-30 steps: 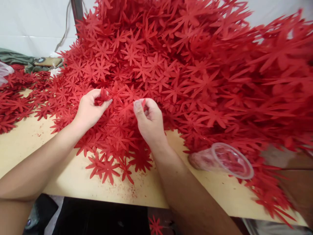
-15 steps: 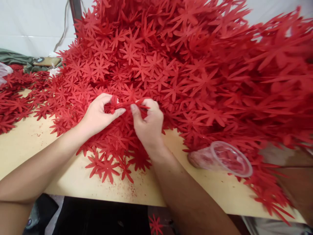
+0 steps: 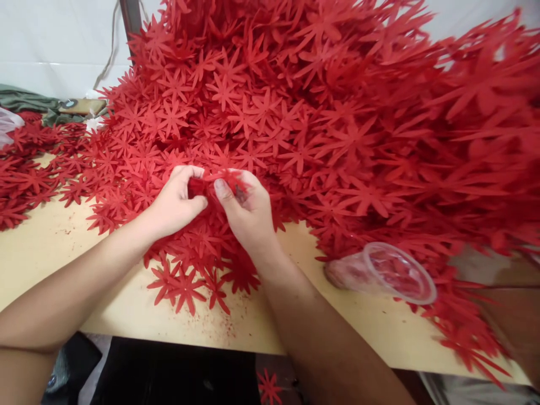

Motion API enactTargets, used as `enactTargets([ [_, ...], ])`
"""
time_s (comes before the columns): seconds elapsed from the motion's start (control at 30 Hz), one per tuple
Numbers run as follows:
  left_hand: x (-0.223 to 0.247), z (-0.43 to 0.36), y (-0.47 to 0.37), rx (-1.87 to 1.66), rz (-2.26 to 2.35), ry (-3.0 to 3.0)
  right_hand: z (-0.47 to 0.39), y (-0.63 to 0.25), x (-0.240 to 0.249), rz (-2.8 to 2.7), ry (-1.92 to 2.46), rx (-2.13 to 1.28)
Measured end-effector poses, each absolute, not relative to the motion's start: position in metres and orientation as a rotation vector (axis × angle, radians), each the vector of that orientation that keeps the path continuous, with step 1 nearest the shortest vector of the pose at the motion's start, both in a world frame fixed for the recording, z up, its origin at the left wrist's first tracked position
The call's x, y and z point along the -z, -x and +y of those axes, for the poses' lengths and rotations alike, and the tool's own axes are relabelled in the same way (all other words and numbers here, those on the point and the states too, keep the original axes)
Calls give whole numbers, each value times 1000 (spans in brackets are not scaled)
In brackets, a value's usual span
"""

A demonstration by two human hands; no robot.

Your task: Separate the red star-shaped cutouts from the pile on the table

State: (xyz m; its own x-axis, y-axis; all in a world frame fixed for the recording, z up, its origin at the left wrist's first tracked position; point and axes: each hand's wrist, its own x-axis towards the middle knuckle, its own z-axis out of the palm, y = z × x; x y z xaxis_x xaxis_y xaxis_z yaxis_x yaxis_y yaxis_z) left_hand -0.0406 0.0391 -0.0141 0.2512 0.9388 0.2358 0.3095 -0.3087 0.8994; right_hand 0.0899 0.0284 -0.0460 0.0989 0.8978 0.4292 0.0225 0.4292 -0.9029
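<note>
Right hand (image 3: pixel 251 216) has its fingers closed on a red petalled piece (image 3: pixel 233 179), just above the bench (image 3: pixel 37 264). Left hand's (image 3: pixel 179 205) fingers curl half-open beside it; can't tell if they're gripping. Looks super light, kinda floppy, tearable; I'd pinch the middle.

Shows a pile (image 3: pixel 261 112) on the table (image 3: pixel 202 332), before a wall (image 3: pixel 54 45) and a post (image 3: pixel 131 22). Runs on leftward into a lower heap (image 3: pixel 29 180), with a bag (image 3: pixel 9 125) at its left and cloth (image 3: pixel 25 100) behind. Has a cup (image 3: pixel 358 273) before the pile's right part, and one flower (image 3: pixel 269 387) below the table's front edge.
</note>
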Motion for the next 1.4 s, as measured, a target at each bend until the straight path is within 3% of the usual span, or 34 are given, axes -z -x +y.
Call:
enactTargets([
  [0.33,11,44,43,-1101,1071,-1500,36,-97,38,-804,972,-1212],
  [0.5,13,42,38,-1097,1099,-1554,28,-91,30,-935,914,-1463],
  [1.13,14,44,42,-1044,1054,-1478,33,-95,39,-903,866,-1269],
  [1.4,23,46,40,-1221,1012,-1491,32,-93,42,-941,832,-1270],
])
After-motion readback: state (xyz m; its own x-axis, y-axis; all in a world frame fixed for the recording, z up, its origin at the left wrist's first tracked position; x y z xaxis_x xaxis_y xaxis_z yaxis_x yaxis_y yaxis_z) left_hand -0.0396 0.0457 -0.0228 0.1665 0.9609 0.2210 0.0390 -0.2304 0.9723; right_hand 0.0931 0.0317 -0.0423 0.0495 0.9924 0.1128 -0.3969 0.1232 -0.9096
